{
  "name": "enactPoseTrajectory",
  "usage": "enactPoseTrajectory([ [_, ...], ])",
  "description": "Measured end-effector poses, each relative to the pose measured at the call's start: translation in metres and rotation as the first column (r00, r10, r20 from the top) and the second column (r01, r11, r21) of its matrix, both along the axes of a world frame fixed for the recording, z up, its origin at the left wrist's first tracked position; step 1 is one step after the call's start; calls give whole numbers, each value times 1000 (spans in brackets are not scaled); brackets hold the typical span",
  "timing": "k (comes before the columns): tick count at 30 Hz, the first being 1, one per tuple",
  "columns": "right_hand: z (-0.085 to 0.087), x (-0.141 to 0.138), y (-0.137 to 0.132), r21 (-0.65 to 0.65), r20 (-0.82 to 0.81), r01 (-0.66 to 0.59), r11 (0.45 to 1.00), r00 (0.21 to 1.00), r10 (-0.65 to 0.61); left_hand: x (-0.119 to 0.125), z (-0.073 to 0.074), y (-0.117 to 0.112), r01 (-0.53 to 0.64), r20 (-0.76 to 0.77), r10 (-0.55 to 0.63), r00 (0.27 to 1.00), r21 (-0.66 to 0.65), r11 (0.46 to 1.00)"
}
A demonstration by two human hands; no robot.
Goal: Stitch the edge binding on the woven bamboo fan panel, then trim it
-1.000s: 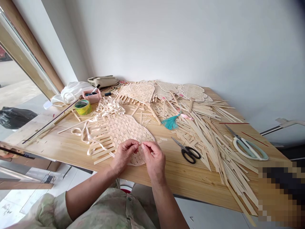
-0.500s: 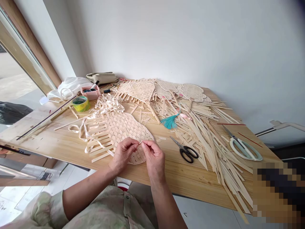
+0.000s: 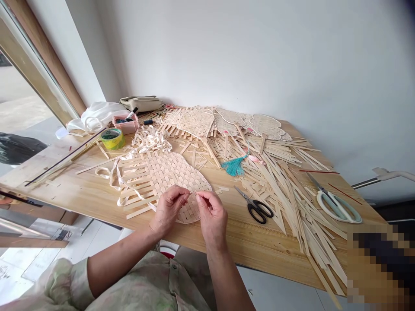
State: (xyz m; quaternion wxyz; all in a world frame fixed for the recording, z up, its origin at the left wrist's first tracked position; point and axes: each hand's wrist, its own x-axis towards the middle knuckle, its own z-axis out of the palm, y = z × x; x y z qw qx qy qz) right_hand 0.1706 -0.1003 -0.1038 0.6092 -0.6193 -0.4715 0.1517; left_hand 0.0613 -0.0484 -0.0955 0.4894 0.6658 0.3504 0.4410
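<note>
A woven fan panel (image 3: 173, 172) of pale flat strips lies on the table in front of me, with loose strip ends on its left and a cord-like edging on its curved right side. Above its near end, my left hand (image 3: 169, 211) is closed in a pinch. My right hand (image 3: 212, 214) pinches close beside it, the fingertips slightly apart. A thin pale sliver shows between them, too small to name. White ribbon (image 3: 119, 179) trails over the panel's loose ends. Black-handled scissors (image 3: 256, 207) lie partly open to the right of my right hand.
Loose strips (image 3: 292, 203) spread across the right side, near white-handled scissors (image 3: 339, 207). Finished-looking fans (image 3: 196, 123) and a teal tassel (image 3: 235, 166) lie farther back. Tape (image 3: 112, 139), a pink box (image 3: 126, 125) and a bag (image 3: 142, 104) stand at the back left.
The whole view has shifted slightly, moving things a little to the right. My fingertips have drawn slightly apart, both hands still pinching over the panel.
</note>
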Motion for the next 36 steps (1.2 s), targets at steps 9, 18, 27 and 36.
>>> enactPoseTrajectory([
  [9,1,0,-1,4,42,-15,1000,999,15,0,0,0,7,-17,-7,1000,24,1000],
  [18,0,0,-1,15,11,-26,1000,1000,26,-1,-1,0,22,-15,-22,1000,31,999],
  [27,1,0,1,24,-1,-38,999,999,38,-1,1,-1,29,-39,-28,999,32,999],
  [36,0,0,-1,34,-1,-41,999,999,41,0,0,0,41,-53,-38,998,70,997],
])
